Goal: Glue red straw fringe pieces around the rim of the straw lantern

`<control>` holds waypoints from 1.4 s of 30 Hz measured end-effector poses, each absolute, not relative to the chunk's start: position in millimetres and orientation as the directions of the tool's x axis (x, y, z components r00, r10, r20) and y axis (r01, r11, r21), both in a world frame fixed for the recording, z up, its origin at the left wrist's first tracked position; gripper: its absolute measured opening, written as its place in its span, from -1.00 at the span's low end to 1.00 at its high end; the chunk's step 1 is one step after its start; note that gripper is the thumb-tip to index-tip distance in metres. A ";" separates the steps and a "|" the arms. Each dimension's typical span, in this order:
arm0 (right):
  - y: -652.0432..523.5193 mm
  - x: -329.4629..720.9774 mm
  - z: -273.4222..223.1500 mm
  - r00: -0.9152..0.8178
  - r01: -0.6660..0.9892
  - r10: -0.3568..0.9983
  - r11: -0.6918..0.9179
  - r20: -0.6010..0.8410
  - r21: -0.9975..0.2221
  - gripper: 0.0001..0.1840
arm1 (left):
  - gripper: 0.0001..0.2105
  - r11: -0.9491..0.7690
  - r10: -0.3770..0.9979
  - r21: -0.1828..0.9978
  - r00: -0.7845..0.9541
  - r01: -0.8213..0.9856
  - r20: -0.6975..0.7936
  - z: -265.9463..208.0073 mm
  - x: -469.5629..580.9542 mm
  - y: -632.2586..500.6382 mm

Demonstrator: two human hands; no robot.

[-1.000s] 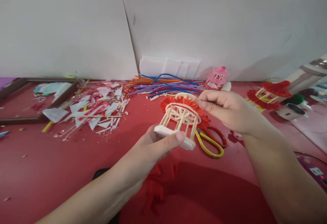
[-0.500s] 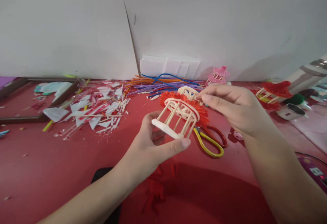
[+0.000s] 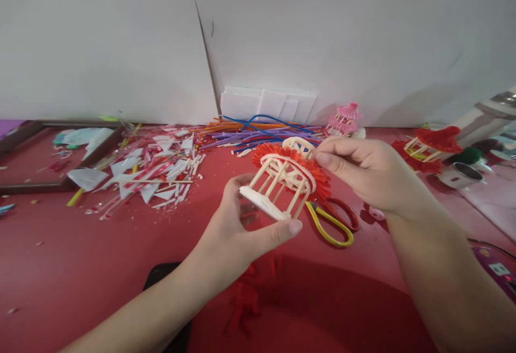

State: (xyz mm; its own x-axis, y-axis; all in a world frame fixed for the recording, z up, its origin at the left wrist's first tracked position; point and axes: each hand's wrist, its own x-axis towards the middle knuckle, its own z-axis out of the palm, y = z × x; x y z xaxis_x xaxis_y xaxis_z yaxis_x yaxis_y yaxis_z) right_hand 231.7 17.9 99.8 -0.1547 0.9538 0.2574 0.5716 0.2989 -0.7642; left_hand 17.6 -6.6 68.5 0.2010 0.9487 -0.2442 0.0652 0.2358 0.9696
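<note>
Tilted on its side, a miniature pagoda model (image 3: 278, 170) of pale sticks, with a white round base and a red ruffled roof, is held in the air above the red table. My left hand (image 3: 250, 224) grips its base, thumb in front and fingers behind. At the model's small upper tier, my right hand (image 3: 355, 167) pinches with thumb and forefinger; whatever is between the fingertips is too small or hidden to make out. Scissors with one yellow and one red handle (image 3: 330, 229) lie on the table just behind and below the model.
Plastic scraps and cut sticks (image 3: 157, 167) lie at left beside a brown frame (image 3: 66, 185). Coloured stems (image 3: 250, 132) lie along the white wall. A pink pagoda model (image 3: 344, 119), a red one (image 3: 431, 146), a metal cup (image 3: 459, 175) and a flask (image 3: 487, 119) stand at right.
My right hand has shifted slightly down against the upper tier, its fingertips staying pinched. My left hand and the pagoda model have barely moved.
</note>
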 end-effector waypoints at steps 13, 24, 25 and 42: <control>18.4 232.0 101.6 -0.161 0.665 0.955 0.292 0.251 -0.687 -0.67 | -0.30 0.254 0.946 0.966 0.199 0.039 -0.256 73.8 21.6 -10.6; 16.8 227.4 94.1 -0.030 0.462 0.949 0.293 0.315 -0.837 -0.77 | -0.23 -0.085 0.972 0.943 0.236 0.322 0.007 55.4 8.0 -2.3; 16.4 226.6 93.4 -0.020 0.449 0.943 0.304 0.331 -0.840 -0.78 | -0.23 -0.176 0.969 0.902 0.231 0.394 0.088 52.8 7.2 -2.6; 20.3 228.4 95.2 -0.014 0.488 0.982 0.169 0.187 -0.856 -0.71 | -0.40 -0.645 0.717 0.417 0.318 0.640 0.620 55.2 8.2 -7.4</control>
